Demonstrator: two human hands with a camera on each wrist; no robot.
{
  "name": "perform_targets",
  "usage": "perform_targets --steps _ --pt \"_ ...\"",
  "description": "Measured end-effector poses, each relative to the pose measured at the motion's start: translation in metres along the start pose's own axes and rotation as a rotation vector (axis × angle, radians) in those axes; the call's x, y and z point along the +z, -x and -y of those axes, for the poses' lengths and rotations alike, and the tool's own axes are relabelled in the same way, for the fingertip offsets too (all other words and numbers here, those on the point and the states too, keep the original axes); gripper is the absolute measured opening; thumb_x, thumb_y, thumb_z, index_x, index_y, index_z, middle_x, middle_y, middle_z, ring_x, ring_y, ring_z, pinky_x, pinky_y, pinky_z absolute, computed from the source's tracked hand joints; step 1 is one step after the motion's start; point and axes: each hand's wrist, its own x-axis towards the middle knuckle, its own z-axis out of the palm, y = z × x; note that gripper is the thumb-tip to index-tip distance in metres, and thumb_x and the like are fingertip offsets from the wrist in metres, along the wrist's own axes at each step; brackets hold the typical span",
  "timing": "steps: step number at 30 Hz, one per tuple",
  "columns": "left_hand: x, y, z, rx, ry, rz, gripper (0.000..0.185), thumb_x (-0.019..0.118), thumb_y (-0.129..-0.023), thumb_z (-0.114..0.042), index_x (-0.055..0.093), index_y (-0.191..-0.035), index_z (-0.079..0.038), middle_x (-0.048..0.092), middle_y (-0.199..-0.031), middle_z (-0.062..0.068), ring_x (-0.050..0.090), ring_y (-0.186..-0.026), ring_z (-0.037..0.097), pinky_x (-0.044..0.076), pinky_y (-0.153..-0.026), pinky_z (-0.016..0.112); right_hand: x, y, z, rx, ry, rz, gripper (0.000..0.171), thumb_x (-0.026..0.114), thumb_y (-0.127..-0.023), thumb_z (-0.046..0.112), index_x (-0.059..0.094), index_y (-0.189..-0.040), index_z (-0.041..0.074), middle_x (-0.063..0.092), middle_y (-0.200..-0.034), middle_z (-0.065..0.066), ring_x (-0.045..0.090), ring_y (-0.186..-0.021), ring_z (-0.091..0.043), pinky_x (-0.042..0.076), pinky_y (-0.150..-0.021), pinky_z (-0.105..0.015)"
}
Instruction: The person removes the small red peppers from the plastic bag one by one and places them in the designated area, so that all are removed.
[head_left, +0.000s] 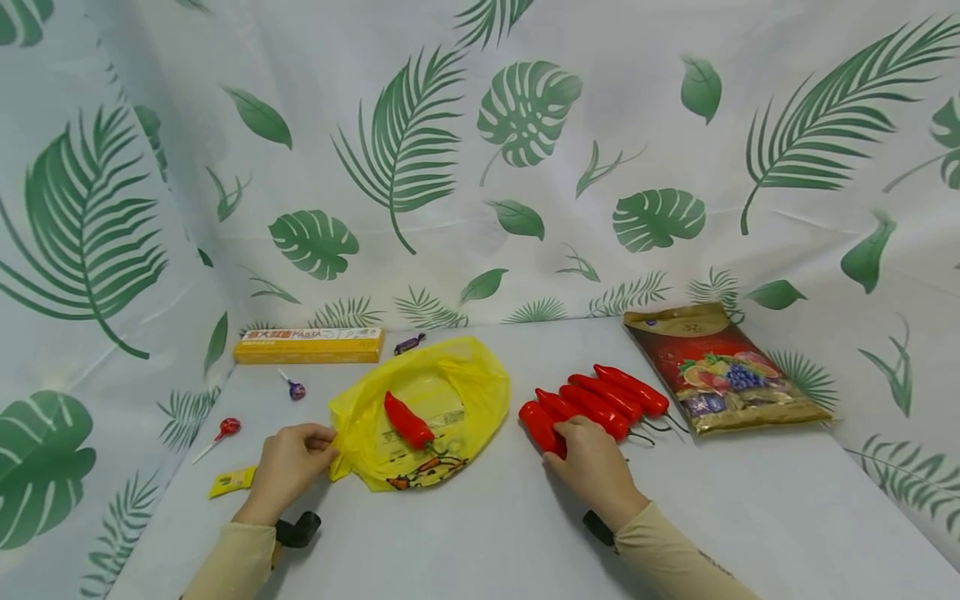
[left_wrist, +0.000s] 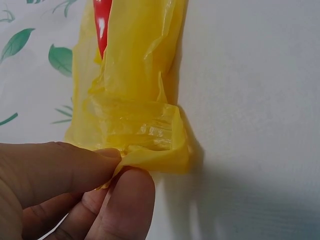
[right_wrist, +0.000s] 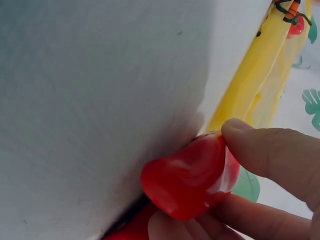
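The right hand (head_left: 592, 467) pinches a red toy chili pepper (head_left: 542, 427) between thumb and fingers. This pepper is the nearest of a row of red peppers (head_left: 611, 398) in the middle of the tabletop (head_left: 750, 508). The left hand (head_left: 288, 467) pinches the edge of a yellow plastic bag (head_left: 457, 383) between thumb and finger, near the left front edge. One more red pepper (head_left: 407, 421) lies in the bag. A fruit candy bag (head_left: 720, 371) lies by the right back corner. A yellow pasta box (head_left: 309, 345) sits at the back left, with two lollipops (head_left: 227, 429) close by.
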Motion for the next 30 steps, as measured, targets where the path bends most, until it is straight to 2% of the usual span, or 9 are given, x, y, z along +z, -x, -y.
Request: perform_targets --steps 7,14,19,23,27,30 --pt "-0.001 0.0 0.001 -0.01 0.004 -0.002 0.027 0.076 -0.09 -0.012 0.074 -0.113 0.002 0.075 -0.093 0.01 0.064 -0.07 0.013 0.056 -0.06 0.026 0.003 0.0 0.0 -0.01 0.03 -0.014 0.044 0.093 -0.076 0.02 0.077 -0.11 -0.003 0.074 -0.099 -0.015 0.068 -0.083 -0.024 0.064 -0.079 -0.042" --pt "-0.001 0.0 0.002 0.004 0.007 -0.005 0.026 0.076 -0.09 -0.011 0.074 -0.113 0.001 0.075 -0.093 0.009 0.063 -0.069 0.014 0.055 -0.061 0.025 -0.005 -0.005 0.001 -0.008 -0.015 -0.013 0.05 0.093 -0.076 0.024 0.076 -0.116 -0.001 0.075 -0.109 -0.016 0.07 -0.095 -0.028 0.064 -0.084 -0.044" --pt "-0.004 0.001 0.001 0.014 0.015 -0.009 0.026 0.076 -0.09 -0.011 0.074 -0.113 0.001 0.076 -0.093 0.01 0.064 -0.07 0.013 0.055 -0.06 0.025 -0.003 -0.019 0.005 -0.059 -0.148 -0.031 0.047 0.09 -0.08 0.021 0.076 -0.121 0.002 0.076 -0.116 -0.013 0.07 -0.106 -0.029 0.063 -0.088 -0.044" --pt "-0.004 0.0 0.0 0.013 0.022 -0.011 0.026 0.076 -0.09 -0.01 0.075 -0.113 0.001 0.076 -0.094 0.011 0.065 -0.071 0.012 0.055 -0.061 0.025 0.006 -0.032 0.015 -0.101 -0.283 -0.018 0.043 0.088 -0.082 0.018 0.076 -0.121 0.004 0.077 -0.114 -0.011 0.073 -0.101 -0.025 0.064 -0.087 -0.041" --pt "-0.001 0.0 -0.001 -0.007 0.024 -0.02 0.026 0.076 -0.09 -0.013 0.075 -0.113 -0.001 0.076 -0.094 0.01 0.065 -0.071 0.012 0.056 -0.062 0.025 0.019 -0.045 0.032 -0.134 -0.378 0.021 0.044 0.087 -0.083 0.017 0.075 -0.122 0.003 0.078 -0.114 -0.011 0.074 -0.096 -0.024 0.063 -0.086 -0.04" --pt "0.001 -0.001 -0.002 -0.017 0.044 -0.021 0.025 0.075 -0.09 -0.013 0.075 -0.112 -0.002 0.076 -0.094 0.009 0.065 -0.07 0.013 0.056 -0.062 0.025 0.028 -0.054 0.049 -0.13 -0.447 0.093 0.045 0.086 -0.085 0.018 0.074 -0.125 0.002 0.076 -0.119 -0.013 0.074 -0.098 -0.025 0.063 -0.086 -0.04"
